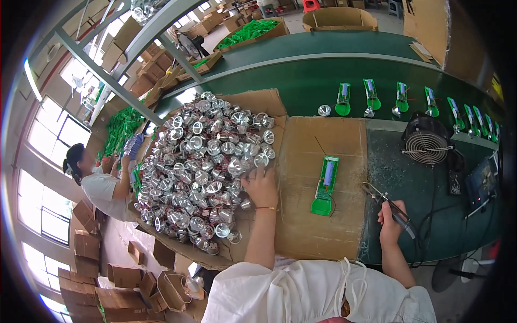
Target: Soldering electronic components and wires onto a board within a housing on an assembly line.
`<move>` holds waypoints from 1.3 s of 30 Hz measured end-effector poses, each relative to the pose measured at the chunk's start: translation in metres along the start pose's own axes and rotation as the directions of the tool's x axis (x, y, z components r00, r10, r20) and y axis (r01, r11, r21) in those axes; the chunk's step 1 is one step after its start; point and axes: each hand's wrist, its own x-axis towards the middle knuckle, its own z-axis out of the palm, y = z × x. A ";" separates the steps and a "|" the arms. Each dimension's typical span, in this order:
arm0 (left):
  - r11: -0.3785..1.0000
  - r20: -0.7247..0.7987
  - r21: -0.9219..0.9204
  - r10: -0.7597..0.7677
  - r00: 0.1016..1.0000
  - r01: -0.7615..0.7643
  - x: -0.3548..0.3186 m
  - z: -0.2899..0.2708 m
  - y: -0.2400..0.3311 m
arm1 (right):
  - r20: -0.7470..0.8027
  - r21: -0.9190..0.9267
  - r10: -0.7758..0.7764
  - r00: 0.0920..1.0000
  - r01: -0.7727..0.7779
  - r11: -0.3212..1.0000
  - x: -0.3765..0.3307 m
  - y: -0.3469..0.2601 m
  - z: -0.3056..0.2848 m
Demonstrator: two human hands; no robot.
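A big heap of silver cone-shaped lamp reflectors (202, 145) with thin red wires fills a cardboard box on the left. My left hand (261, 189) lies at the heap's right edge, its fingers stretched out and touching reflectors; none is plainly gripped. In my right hand (390, 222) is a soldering iron (399, 216), held by its dark handle with the metal tip pointing up and left. Between my hands, a green plastic housing (322, 206) rests on a cardboard sheet (297, 237). It carries a purple-blue cylindrical cell (329, 173) and loose thin wires.
Several green housings (371, 97), most with reflectors attached, stand in a row along the far green bench. One loose reflector (323, 110) sits beside them. A round-grilled fan (427, 146) stands at right, near cables. Another person (102, 185) works at far left.
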 end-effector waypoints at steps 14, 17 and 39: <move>0.133 0.191 -0.973 -0.005 0.982 0.190 -0.001 -0.058 0.043 | -0.012 0.029 -0.006 1.000 0.006 1.000 -0.001 -0.004 -0.001; -0.519 0.503 -0.727 0.042 0.863 0.449 -0.005 -0.044 0.043 | 0.004 0.023 0.002 1.000 -0.002 1.000 -0.002 -0.005 -0.003; 0.432 0.405 -0.855 0.208 0.891 0.287 -0.032 -0.077 0.057 | 0.375 -0.091 -0.220 0.901 0.272 0.958 -0.028 -0.007 0.020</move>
